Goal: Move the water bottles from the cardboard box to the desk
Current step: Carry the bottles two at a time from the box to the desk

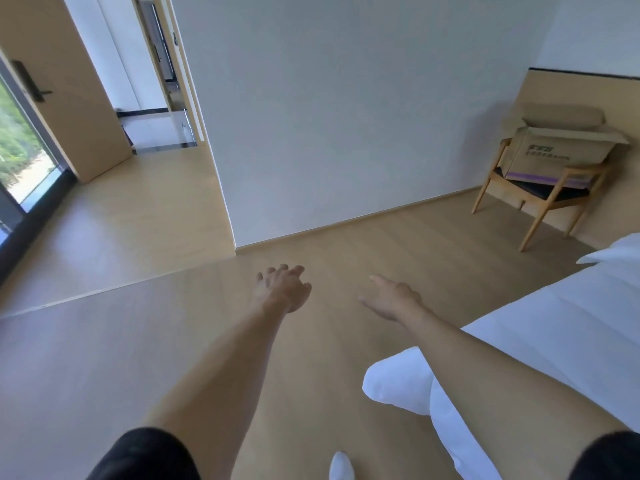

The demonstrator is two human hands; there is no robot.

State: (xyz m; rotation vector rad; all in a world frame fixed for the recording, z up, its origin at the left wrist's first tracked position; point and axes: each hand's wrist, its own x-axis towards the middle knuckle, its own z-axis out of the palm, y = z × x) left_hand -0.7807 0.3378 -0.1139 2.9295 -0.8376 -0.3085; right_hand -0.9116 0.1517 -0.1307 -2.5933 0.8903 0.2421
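Both hands out over the floor, holding nothing: left hand (282, 287) fingers loose, right hand (389, 299) fingers spread. Cardboard box (554, 155) sits on chair (540, 199) w/ flaps up, far right.

Bare forearms, short black sleeves (145, 455) at both upper arms; white sock (341, 466) on one foot

A matt brown cardboard box (557, 152) is sitting upper right on a pale wooden chair (540, 199); smooth wood-look floor (311, 358) is showing a soft sheen beside white cloth bedding (554, 341).
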